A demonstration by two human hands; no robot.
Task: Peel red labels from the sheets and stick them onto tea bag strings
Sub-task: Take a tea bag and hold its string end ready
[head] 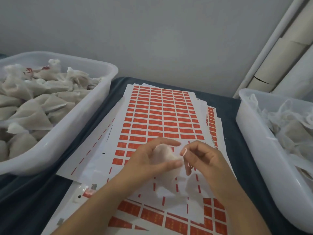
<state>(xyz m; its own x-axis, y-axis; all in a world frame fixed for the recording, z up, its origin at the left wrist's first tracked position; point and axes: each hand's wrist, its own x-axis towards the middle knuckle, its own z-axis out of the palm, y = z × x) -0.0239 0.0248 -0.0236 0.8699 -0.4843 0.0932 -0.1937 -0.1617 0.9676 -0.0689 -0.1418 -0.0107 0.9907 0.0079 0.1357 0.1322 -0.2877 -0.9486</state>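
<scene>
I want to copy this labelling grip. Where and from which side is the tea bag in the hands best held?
Probably around its plump body, from the left and below, as the left hand cups the tea bag now. That seems to leave its right end facing the right hand, whose fingertips pinch something small there; the blur hides whether it is string or label.

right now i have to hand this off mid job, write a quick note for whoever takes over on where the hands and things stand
Left hand: grips one tea bag above the label sheets.
Right hand: pinches something small at the fingertips near the bag; too blurred to tell label from string.
Left tub: piled with tea bags, a few showing red tags, so likely the done pile.
Right tub: tea bags with loose strings, no red seen, likely still to do.
Top sheet: near rows already peeled, many red labels left.
Left to do: finish this bag, then carry on.
</scene>
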